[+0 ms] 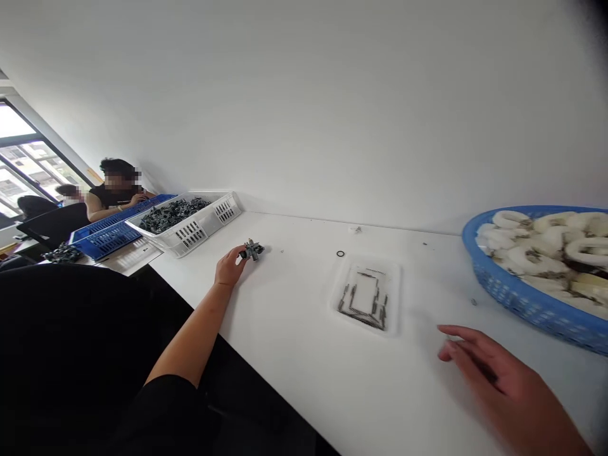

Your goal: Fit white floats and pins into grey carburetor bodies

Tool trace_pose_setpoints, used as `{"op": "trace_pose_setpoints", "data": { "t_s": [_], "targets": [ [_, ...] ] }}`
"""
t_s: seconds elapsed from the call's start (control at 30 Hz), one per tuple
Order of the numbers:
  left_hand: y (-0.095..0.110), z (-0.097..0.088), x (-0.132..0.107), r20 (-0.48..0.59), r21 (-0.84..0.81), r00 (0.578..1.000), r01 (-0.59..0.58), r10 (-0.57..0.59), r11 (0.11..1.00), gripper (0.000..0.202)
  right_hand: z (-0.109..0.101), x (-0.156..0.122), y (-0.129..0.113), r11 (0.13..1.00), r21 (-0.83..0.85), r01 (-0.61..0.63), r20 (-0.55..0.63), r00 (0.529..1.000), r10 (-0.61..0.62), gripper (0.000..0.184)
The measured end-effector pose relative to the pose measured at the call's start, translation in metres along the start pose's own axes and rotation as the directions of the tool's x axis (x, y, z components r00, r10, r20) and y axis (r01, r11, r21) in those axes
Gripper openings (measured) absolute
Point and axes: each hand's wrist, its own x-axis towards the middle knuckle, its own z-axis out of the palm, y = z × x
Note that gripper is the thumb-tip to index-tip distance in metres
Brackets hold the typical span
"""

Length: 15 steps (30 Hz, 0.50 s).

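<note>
Grey metal part (251, 250) sat pinched in the left hand (230, 267), fingers closed firmly on its body, which kept it steady. Right hand (494, 373) was half open, grip unclear. Clear plastic tray (394, 297) lay at the left hand's 3 o'clock; blue basket (517, 297) stood at the right hand's 1 o'clock.

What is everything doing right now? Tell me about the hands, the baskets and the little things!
Left hand: holding the metal part, resting on the table.
Metal part: gripped at the fingertips.
Right hand: fingers curled; can't tell if it holds anything.
Blue basket: full of white rings.
White basket: full of grey parts.
Clear tray: holding thin pins.
Black ring: lying flat.
</note>
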Motion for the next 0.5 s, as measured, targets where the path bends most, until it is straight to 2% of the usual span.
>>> {"op": "trace_pose_setpoints", "data": {
  "t_s": [0.07,0.17,0.27,0.33,0.4,0.5],
  "targets": [
    [0.016,-0.006,-0.018,-0.021,-0.02,0.999,-0.041,0.041,0.999,0.026,0.001,-0.004,-0.011,0.997,-0.078,-0.003,0.078,0.997,0.009,0.044],
    [0.041,-0.017,-0.044,-0.072,-0.049,0.993,-0.102,0.098,0.994,0.025,-0.001,-0.008,-0.025,0.986,-0.158,0.049,0.127,0.992,-0.029,0.035],
    [0.073,-0.031,-0.066,-0.136,-0.077,0.977,-0.175,0.163,0.982,0.027,-0.01,-0.001,-0.026,0.951,-0.225,0.212,0.264,0.953,-0.15,0.028],
    [0.099,-0.042,-0.081,-0.206,-0.111,0.94,-0.297,0.27,0.948,0.027,-0.02,0.009,-0.019,0.918,-0.233,0.32,0.344,0.91,-0.23,0.026],
    [0.129,-0.051,-0.097,-0.286,-0.142,0.853,-0.487,0.436,0.862,0.022,-0.034,0.018,-0.01,0.915,-0.23,0.332,0.325,0.912,-0.249,0.027],
    [0.182,-0.056,-0.126,-0.386,-0.149,0.639,-0.755,0.665,0.638,0.023,-0.054,0.021,0.002,0.926,-0.251,0.282,0.232,0.946,-0.225,0.032]
  ]
}}
